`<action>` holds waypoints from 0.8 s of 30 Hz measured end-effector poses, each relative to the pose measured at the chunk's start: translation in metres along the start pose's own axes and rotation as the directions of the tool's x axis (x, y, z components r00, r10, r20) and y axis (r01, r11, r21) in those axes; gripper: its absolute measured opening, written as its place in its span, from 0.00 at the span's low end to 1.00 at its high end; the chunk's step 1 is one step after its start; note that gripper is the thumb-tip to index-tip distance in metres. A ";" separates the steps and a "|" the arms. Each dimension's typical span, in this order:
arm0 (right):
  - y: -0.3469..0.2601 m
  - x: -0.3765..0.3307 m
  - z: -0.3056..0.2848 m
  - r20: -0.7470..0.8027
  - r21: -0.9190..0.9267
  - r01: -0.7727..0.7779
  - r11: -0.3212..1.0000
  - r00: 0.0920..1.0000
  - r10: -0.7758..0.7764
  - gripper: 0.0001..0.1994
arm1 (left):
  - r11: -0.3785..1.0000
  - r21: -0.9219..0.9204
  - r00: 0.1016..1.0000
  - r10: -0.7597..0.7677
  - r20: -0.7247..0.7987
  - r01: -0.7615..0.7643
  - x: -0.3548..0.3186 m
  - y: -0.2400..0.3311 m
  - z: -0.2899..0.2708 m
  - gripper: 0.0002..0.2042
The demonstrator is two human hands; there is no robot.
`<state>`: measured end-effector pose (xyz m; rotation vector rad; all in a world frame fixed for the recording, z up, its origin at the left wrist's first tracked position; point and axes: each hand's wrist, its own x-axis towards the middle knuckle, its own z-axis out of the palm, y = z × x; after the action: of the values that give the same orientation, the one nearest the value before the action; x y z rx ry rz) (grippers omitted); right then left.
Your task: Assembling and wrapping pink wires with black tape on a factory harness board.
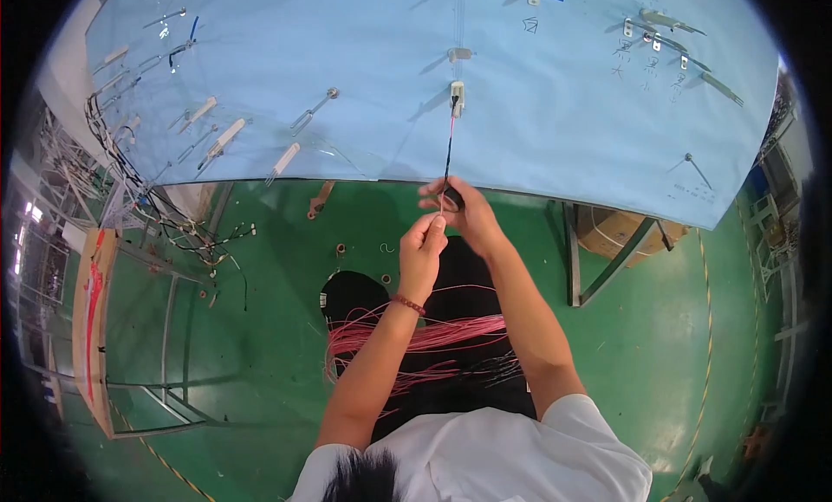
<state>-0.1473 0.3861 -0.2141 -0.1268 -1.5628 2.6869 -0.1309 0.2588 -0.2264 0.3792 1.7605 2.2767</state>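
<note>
A thin bundle of wires (448, 151), pink near the top and wrapped in black below, runs taut from a white connector holder (458, 95) on the blue board toward me. My left hand (422, 246) pinches the bundle's near end between thumb and fingers, just off the board's front edge. Right above it, my right hand (472, 214) curls around a black tape roll (453, 198) touching the wrapped bundle. Some of its fingers reach behind the wires. Across my lap lies a loose heap of long red wires (433, 333), partly hidden by my left forearm.
The blue board (555, 112) carries upright metal forks and clips, several at its left. A dark cable bunch (143, 190) hangs off the left edge. At left stands a wooden-topped frame (94, 329); a cardboard box (620, 235) sits under the board at right.
</note>
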 end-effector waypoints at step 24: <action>-0.034 -0.054 0.042 -0.090 -0.947 0.140 0.288 0.747 -0.659 0.14 | 0.933 0.303 0.974 0.220 -0.058 -0.193 -0.022 -0.005 -0.010 0.11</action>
<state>-0.0981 0.3630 -0.1614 -0.3050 -2.2276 0.9846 -0.1141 0.2432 -0.2349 0.5477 2.2137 2.1945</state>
